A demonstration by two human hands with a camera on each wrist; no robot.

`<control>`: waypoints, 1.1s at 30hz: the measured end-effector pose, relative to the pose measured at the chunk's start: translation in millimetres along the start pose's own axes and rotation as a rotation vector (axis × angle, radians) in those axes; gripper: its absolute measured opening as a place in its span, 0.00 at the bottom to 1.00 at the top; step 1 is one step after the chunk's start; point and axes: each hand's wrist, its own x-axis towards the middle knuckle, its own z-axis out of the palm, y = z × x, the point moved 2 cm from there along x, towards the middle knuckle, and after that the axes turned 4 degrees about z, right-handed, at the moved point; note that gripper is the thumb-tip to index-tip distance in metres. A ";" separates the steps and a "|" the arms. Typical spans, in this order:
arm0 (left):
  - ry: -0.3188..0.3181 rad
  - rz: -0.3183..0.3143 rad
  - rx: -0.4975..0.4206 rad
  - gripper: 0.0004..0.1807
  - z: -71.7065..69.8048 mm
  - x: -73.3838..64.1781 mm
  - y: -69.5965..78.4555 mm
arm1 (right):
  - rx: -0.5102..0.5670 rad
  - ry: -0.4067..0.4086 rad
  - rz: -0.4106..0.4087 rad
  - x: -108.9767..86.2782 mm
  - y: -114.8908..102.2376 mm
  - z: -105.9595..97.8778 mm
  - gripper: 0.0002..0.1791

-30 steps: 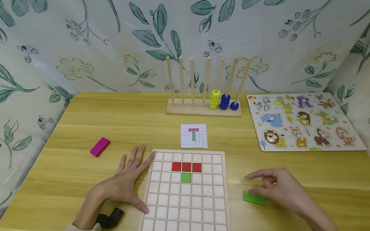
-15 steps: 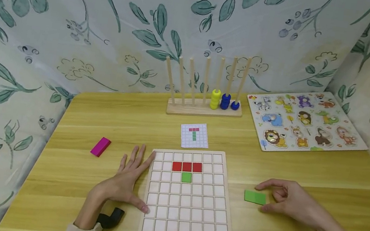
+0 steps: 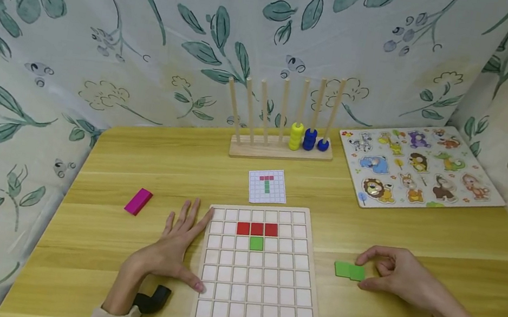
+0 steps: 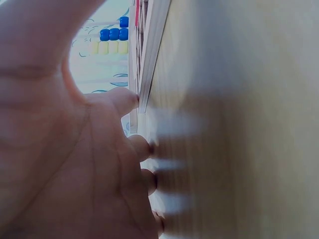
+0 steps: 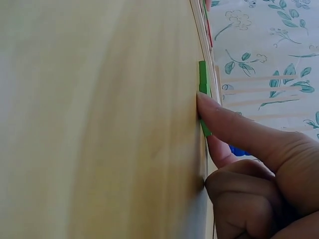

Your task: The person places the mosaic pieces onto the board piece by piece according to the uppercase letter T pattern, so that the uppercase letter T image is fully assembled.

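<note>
A wooden grid board (image 3: 259,293) lies on the table, with a row of three red tiles (image 3: 256,229) and one green tile (image 3: 256,243) below the middle one. Along the board's left edge my left hand (image 3: 168,252) is spread, its thumb and index finger touching the frame. To the right of the board are two green square tiles side by side, a left tile (image 3: 342,269) and a right tile (image 3: 357,273), slightly offset. My right hand (image 3: 397,273) pinches the right tile between thumb and index finger at its edges. In the right wrist view the thumb (image 5: 224,117) covers part of the green.
A pattern card (image 3: 267,186) with a T shape lies behind the board. Farther back stands a peg rack (image 3: 279,152) with yellow and blue beads. An animal puzzle (image 3: 420,169) is at the back right, and a magenta block (image 3: 138,201) at the left.
My right hand has drawn back to the right and taken the right green tile between finger and thumb. That tile has shifted slightly out of line with its neighbour. The left hand stays put.
</note>
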 end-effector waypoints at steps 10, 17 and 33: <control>-0.001 0.000 0.012 0.84 -1.4 -0.9 -1.4 | -0.052 0.050 0.054 0.0 -2.0 -1.3 0.22; 0.002 0.005 0.001 0.84 -1.6 -2.0 -2.3 | -0.119 0.168 0.048 1.9 -21.7 -13.7 0.23; -0.003 0.007 0.014 0.84 -3.4 -0.9 0.0 | -0.074 0.079 -0.023 53.5 -112.9 78.9 0.15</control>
